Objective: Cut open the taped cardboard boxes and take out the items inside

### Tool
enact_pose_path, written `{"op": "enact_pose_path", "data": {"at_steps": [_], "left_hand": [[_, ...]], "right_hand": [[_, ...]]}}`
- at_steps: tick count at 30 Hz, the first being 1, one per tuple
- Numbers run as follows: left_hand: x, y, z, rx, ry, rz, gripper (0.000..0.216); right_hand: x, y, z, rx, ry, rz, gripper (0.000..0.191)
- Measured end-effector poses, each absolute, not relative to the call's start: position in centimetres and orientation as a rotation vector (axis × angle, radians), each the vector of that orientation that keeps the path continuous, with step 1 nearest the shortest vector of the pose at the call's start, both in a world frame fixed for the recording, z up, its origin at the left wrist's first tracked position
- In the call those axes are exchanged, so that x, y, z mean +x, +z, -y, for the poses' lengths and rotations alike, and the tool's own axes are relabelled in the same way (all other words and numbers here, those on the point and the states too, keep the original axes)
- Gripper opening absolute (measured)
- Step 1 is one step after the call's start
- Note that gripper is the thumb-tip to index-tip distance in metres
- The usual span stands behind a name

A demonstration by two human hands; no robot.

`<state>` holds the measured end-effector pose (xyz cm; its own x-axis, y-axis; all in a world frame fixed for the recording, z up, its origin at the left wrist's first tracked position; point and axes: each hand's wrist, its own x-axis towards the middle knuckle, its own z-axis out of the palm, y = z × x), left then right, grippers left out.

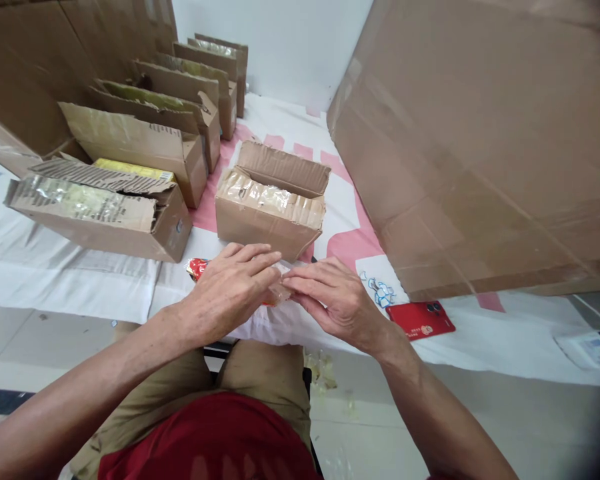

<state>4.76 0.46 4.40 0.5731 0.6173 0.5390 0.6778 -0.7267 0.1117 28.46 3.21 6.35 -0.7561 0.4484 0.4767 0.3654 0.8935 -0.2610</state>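
At the table's front edge a red packet (197,268) with a shiny, colourful print lies mostly under my left hand (237,283). The fingers of that hand reach over the packet and hold it; my left thumb is hidden. Clear plastic wrap (280,291) shows at the packet's right end. My right hand (337,293) is closed in a pinch on this wrap, close beside the left fingertips. Just behind both hands stands a small open cardboard box (267,223), with torn flaps and strips of shiny tape.
Several similar boxes stand in a row on the left, the nearest box (115,227) beside a yellow pack (133,169). A large carton (480,147) walls off the right. Near it lie a red phone (423,320) and blue-edged scraps (381,291) on the white-and-pink cloth (350,243).
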Motion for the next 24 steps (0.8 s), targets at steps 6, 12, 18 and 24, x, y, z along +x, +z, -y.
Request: {"op": "enact_pose_path", "data": {"at_steps": [6, 12, 18, 24], "left_hand": [[4.6, 3.9, -0.7, -2.718, -0.997, 1.08, 0.018], [4.6, 3.8, -0.6, -2.727, -1.041, 1.14, 0.019], [4.5, 3.1, -1.0, -2.743, -1.12, 1.161, 0.013], [4.5, 3.2, -1.4, -2.741, -1.078, 1.196, 0.017]], "right_hand": [[28.6, 5.4, -3.1, -0.556, 0.082, 2.459, 0.024], [29.0, 3.2, -2.8, -0.51, 0.024, 2.318, 0.033], [29.1, 2.0, -3.3, -0.512, -0.032, 2.321, 0.031], [29.6, 4.6, -2.9, -0.621, 0.105, 2.321, 0.02]]}}
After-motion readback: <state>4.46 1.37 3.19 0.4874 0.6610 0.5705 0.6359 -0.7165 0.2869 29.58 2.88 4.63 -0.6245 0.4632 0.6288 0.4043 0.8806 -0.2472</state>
